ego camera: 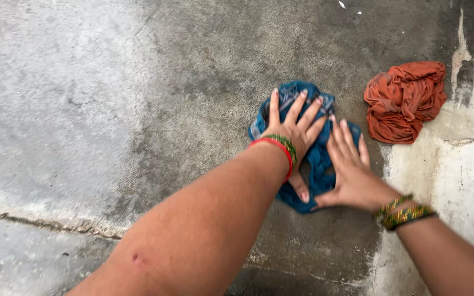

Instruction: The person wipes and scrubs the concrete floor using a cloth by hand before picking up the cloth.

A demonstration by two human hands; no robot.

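From where I sit, the far left is bare concrete floor (72, 109), pale and dry there, with a crack running along its lower edge, and darker and damp toward the middle. My left hand (292, 129) comes in over that damp patch, a red and a green bangle at the wrist, and presses flat on the blue cloth (316, 156); its fingers (298, 107) are spread apart and straight, not clamped on anything. The cloth is a small crumpled heap, teal-blue with some paler striped folds near its top, bunched and wrinkled, lying directly on the wet floor around the centre of the view. My right hand (352, 170) lies just beside the left, palm down on the right part of the same cloth, fingers held close together and pointing away from me, thumb stretched out low. Further right, apart from the blue heap, an orange cloth (404, 101) sits wadded against a pale raised concrete edge (462, 164).
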